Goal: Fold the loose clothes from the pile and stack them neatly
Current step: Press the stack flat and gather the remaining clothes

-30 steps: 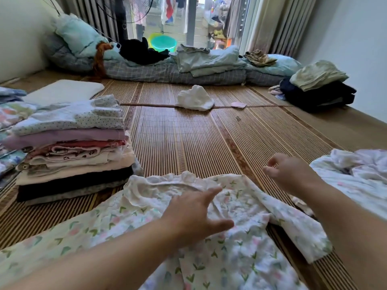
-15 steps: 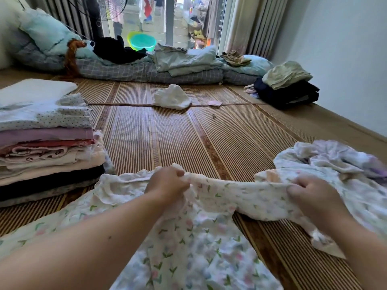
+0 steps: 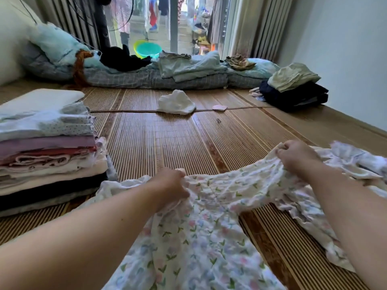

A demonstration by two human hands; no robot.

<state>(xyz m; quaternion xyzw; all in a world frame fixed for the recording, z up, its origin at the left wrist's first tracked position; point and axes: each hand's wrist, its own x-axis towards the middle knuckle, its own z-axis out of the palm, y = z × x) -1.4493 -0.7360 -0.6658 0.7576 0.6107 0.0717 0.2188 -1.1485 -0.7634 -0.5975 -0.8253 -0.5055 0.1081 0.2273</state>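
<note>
Because a fold wants a straight edge, my left grip (image 3: pixel 171 185) and right grip (image 3: pixel 295 155) each clamp bunched cloth of the floral garment (image 3: pixel 201 237), pulled taut across the lower centre; the folded stack (image 3: pixel 48 155) sits at left, close by.

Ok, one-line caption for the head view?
Left hand and right hand grip a floral garment over the bamboo mat, folded stack at left.

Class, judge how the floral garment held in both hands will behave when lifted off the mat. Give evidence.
Probably floppy: the floral garment sags and bunches between the left hand and right hand. Likely light: the thin cloth gathers into wrinkles where gripped. Its sleeve may drag on the mat.
</note>
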